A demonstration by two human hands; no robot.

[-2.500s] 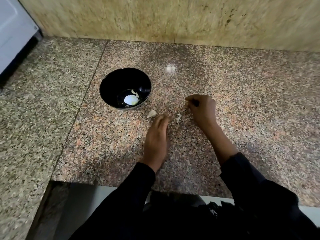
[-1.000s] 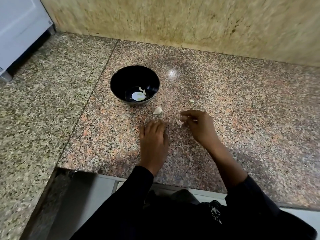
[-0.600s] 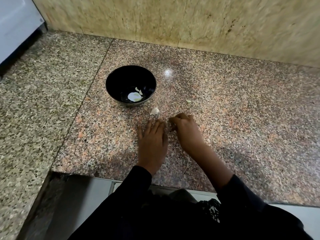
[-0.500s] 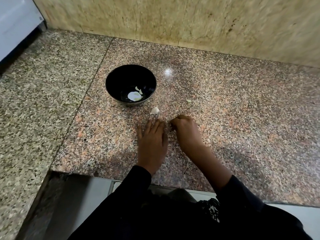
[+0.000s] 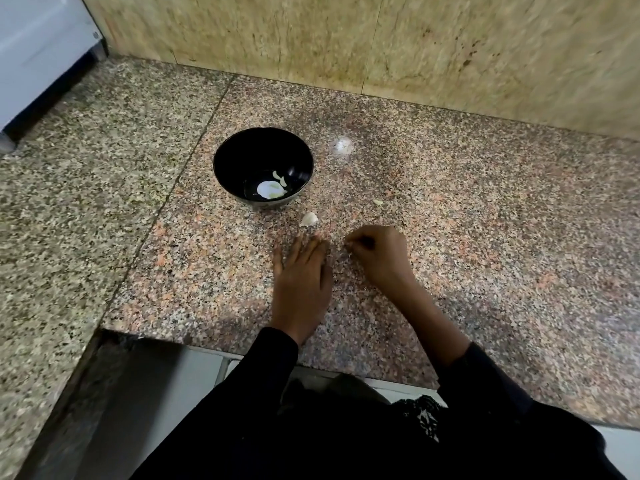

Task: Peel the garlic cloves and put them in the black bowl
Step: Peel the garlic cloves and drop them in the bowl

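Right grip curls, pinching something tiny; left grip lies flat, holding nothing. Loose garlic clove below black bowl could get knocked away.

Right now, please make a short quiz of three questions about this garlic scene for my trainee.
1. True or false: the black bowl already holds pale pieces.
2. Where does the garlic clove lie? A) inside the bowl B) on the counter, between the bowl and the left hand C) under the right hand
3. Which hand lies flat on the counter with straight fingers?

Key: 1 true; 2 B; 3 left.
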